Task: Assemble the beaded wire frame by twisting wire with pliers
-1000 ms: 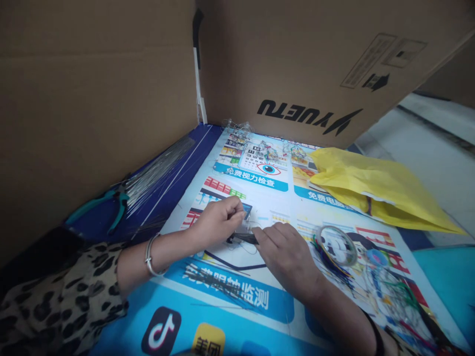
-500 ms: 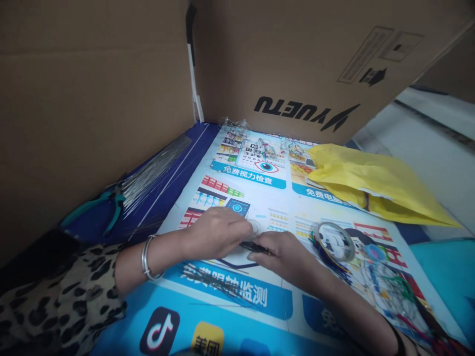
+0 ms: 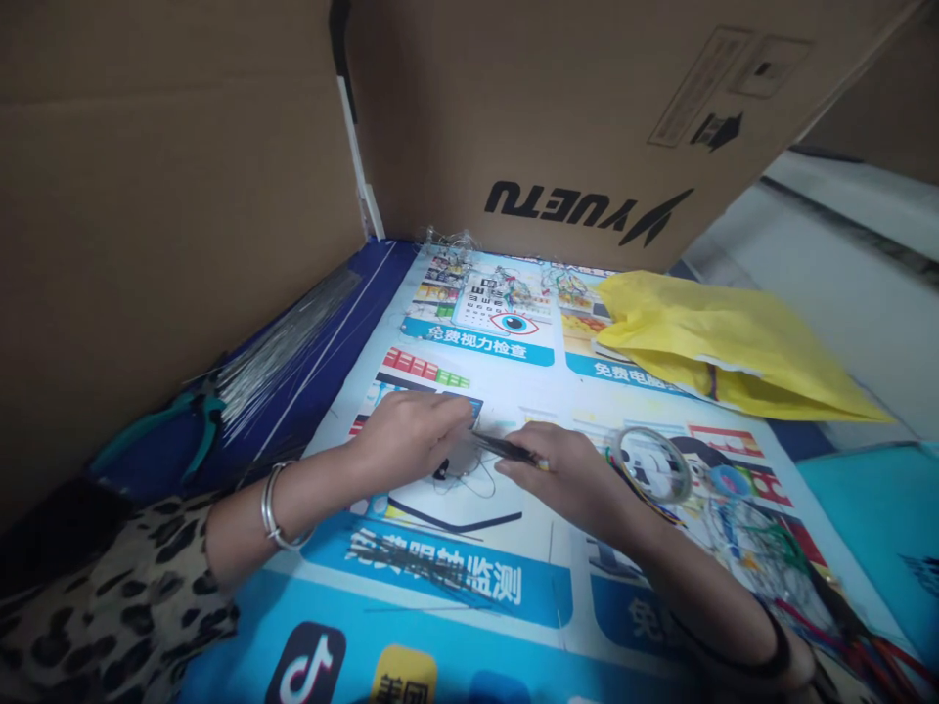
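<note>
"Tool (image 3: 508, 449), dark and thin, tight in the fingers of the right hand (image 3: 563, 467). Tip right by the left hand (image 3: 411, 435)."

"And the left hand? Open or closed?"

"Fingers bent and close together. Maybe a tiny pinch on something, but too hidden to tell."

"Any wire?"

"Yes, a thin loop (image 3: 492, 479), just under the tool, over the big picture sheet (image 3: 543, 523)."

"Any trouble from here?"

"Maybe a slip, from a loose pinch on such skinny stuff. Then maybe a poked finger, with the tip so near."

"And for the loop?"

"Maybe a bad bend or a knot, from too hard a tug."

"Anything by the right arm (image 3: 679, 562)?"

"Clear ring (image 3: 688, 479) and messy bright wires (image 3: 778, 548), very close. Maybe a big muddle, from one bump."

"And on the other side?"

"Blue-green pliers (image 3: 210, 430) beside a pile of straight wires (image 3: 271, 352). Maybe a spill, from a knock by the spotty sleeve (image 3: 132, 596)."
</note>
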A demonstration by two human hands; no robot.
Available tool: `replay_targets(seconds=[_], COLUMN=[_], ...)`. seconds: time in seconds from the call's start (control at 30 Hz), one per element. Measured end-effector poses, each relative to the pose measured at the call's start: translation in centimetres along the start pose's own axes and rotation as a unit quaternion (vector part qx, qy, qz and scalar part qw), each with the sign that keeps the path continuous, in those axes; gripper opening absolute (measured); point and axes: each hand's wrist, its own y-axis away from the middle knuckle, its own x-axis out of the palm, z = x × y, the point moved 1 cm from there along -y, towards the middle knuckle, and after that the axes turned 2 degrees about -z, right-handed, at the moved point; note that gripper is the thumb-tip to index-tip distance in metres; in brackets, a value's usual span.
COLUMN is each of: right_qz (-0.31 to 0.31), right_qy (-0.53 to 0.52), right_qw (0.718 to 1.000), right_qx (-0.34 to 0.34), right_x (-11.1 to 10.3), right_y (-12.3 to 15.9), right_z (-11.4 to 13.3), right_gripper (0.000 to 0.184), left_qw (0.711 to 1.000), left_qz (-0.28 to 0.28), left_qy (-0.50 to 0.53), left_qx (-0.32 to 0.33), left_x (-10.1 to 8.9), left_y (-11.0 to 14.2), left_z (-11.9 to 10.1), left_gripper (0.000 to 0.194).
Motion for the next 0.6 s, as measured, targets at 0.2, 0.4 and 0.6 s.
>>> replay_targets(seconds=[0.2, 0.4, 0.6], right_qz=[0.005, 0.0, -0.013], right_qy=[0.042, 0.055, 0.027], right_qw=[0.999, 0.998, 0.998], right_qx=[0.01, 0.026, 0.052], right_x=[0.3, 0.0, -0.4], right_y=[-0.1, 0.0, 0.1], right_z=[-0.3, -0.7, -0.8], right_gripper=[0.014, 0.012, 0.016], left_qw=[0.996, 0.974, 0.971], left_qz=[0.038, 0.063, 0.028], left_qy=[0.068, 0.195, 0.209], left_qx=[-0.034, -0.092, -0.114], left_x=[0.1, 0.3, 0.5], left_y=[-0.7, -1.5, -2.0], left_z=[-0.1, 0.0, 0.1], left_gripper=[0.021, 0.016, 0.014])
